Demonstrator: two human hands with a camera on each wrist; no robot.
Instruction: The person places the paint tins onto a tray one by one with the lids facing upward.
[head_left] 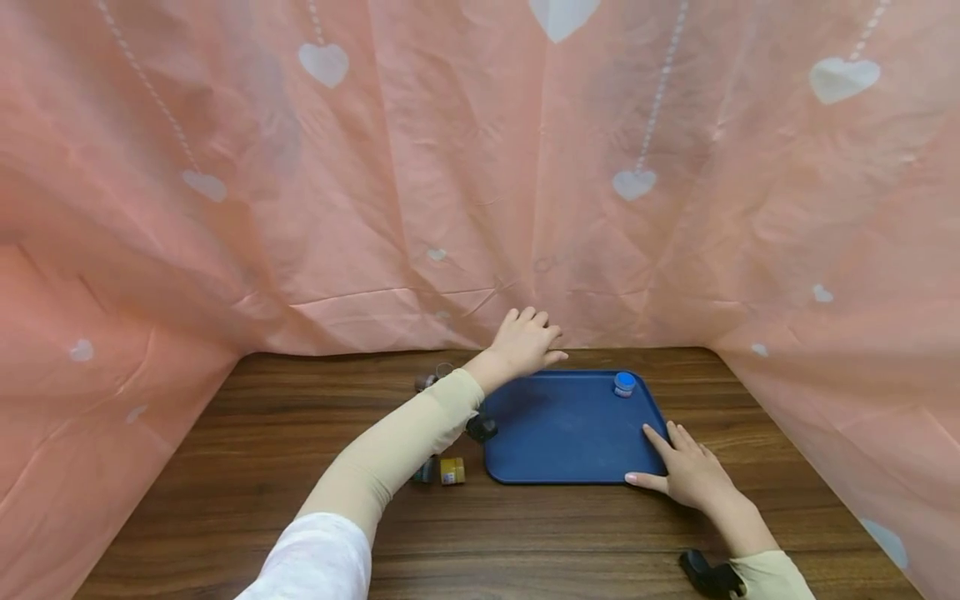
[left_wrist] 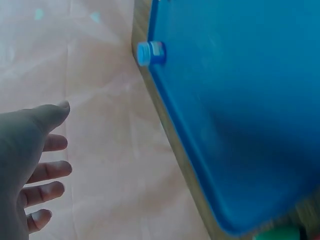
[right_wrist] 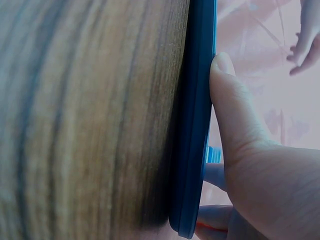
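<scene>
At the near right corner of the tray (head_left: 573, 433): right hand (head_left: 692, 472), fingers spread, thumb resting on the edge, not clamped.
Left hand (head_left: 522, 343): raised near the far left edge, empty, thumb and fingers apart.
Tray: flat on the table (head_left: 562, 542).
Blue jar (head_left: 624, 384): in the tray's far right corner; might topple if the right hand jolts the tray.
Yellow jar (head_left: 452, 471): left of the tray; a dropping left sleeve (head_left: 405, 437) might knock it.
Left wrist view: green lid (left_wrist: 280, 233) beside the tray, not plain in the head view.
</scene>
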